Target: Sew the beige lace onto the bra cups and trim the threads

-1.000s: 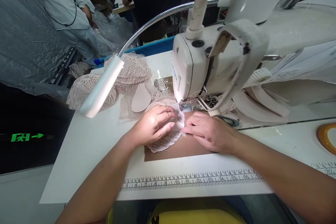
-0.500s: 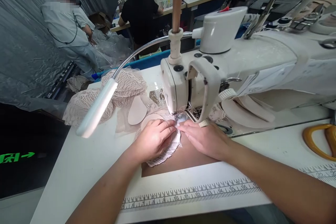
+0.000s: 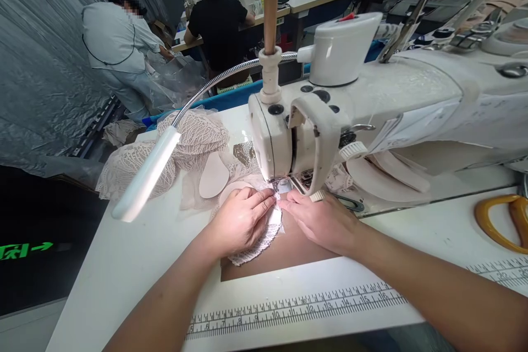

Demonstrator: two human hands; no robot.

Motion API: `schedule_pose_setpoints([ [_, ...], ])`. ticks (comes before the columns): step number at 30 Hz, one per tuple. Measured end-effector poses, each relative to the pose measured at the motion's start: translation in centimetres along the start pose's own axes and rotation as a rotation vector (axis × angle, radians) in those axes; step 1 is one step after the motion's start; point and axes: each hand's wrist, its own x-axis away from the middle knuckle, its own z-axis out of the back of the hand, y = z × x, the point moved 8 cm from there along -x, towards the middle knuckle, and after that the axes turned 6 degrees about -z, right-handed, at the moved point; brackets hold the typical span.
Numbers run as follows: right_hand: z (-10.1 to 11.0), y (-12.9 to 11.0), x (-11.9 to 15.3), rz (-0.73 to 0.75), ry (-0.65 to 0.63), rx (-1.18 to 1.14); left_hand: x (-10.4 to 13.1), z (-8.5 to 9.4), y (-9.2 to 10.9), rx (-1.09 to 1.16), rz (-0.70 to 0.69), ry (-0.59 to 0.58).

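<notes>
Under the needle of a white sewing machine (image 3: 270,140) lies pale lace fabric (image 3: 254,253) with a scalloped, curved edge. My left hand (image 3: 242,219) bends over it from the left, fingers closed together on the cloth beside the presser foot (image 3: 275,186). From the other side, my right hand (image 3: 319,219) pinches the lace edge just in front of the foot, its thumb and fingertips close to my left fingertips. Beneath both hands is a brown sheet (image 3: 284,258) on the table. Part of the lace is hidden under my left palm.
Lace pieces (image 3: 193,137) are heaped at the left, near a pale oval pad (image 3: 213,175) and a lit lamp (image 3: 146,173). Curved pads (image 3: 379,179) lie behind the right hand. Orange-handled scissors (image 3: 487,220) and a printed ruler (image 3: 297,308) are nearer. Two people (image 3: 113,38) work beyond.
Both hands keep their hold at the needle, with the lace barely shifted. The view has moved slightly. In the background, the person in the light shirt has leaned forward to the right.
</notes>
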Motion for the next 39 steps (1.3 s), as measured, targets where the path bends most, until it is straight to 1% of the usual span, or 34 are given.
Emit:
schedule_pose_setpoints([
  [3, -0.2, 0.4, -0.1, -0.075, -0.016, 0.049, -0.1, 0.0, 0.0, -0.010, 0.016, 0.004],
  [5, -0.2, 0.6, -0.1, -0.092, -0.012, 0.058, -0.2, -0.1, -0.1, -0.015, 0.026, 0.008],
  [9, 0.1, 0.6, 0.0, -0.047, 0.012, -0.029, 0.0, -0.1, -0.2, -0.023, 0.049, 0.024],
  [13, 0.4, 0.2, 0.2, 0.060, 0.022, -0.122, 0.3, -0.1, 0.1, 0.002, 0.014, 0.054],
  [16, 0.5, 0.0, 0.2, 0.084, 0.033, -0.132, 0.4, -0.2, 0.2, 0.038, -0.002, 0.063],
  [20, 0.2, 0.0, 0.2, 0.042, 0.029, -0.093, 0.4, -0.2, -0.2, 0.065, 0.025, 0.076],
  [26, -0.4, 0.6, -0.1, -0.069, -0.011, -0.004, 0.2, -0.2, -1.0, 0.065, 0.061, 0.121],
  [32, -0.1, 0.5, -0.3, -0.063, -0.008, 0.003, 0.4, -0.1, -1.3, 0.081, 0.095, 0.161],
  [37, -0.2, 0.9, -0.3, -0.101, 0.015, -0.069, 0.7, 0.2, -1.6, 0.077, 0.130, 0.204],
  [39, -0.1, 0.9, -0.2, -0.106, 0.027, -0.051, 0.7, 0.2, -1.7, 0.064, 0.149, 0.210],
])
